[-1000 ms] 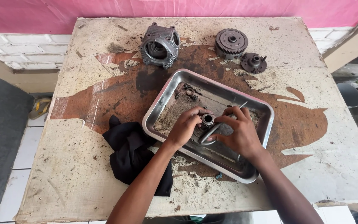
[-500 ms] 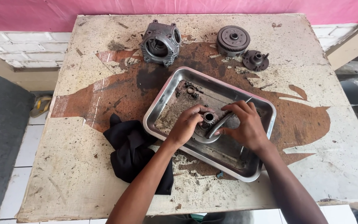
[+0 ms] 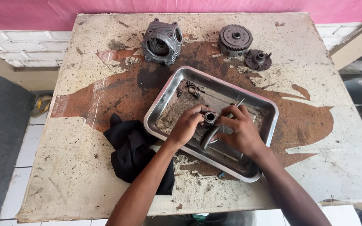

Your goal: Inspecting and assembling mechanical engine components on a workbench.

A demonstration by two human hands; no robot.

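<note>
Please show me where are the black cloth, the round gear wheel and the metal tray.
black cloth [image 3: 133, 152], head view, on the middle of its folds.
round gear wheel [image 3: 235, 39], head view, on its flat top face.
metal tray [image 3: 159, 109], head view, on its left wall.

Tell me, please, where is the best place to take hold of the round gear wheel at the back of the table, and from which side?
Probably from above, fingers around the toothed rim of the gear wheel. It lies flat on the table, so the rim is open on most sides; only the smaller round part sits close at its right.
</note>
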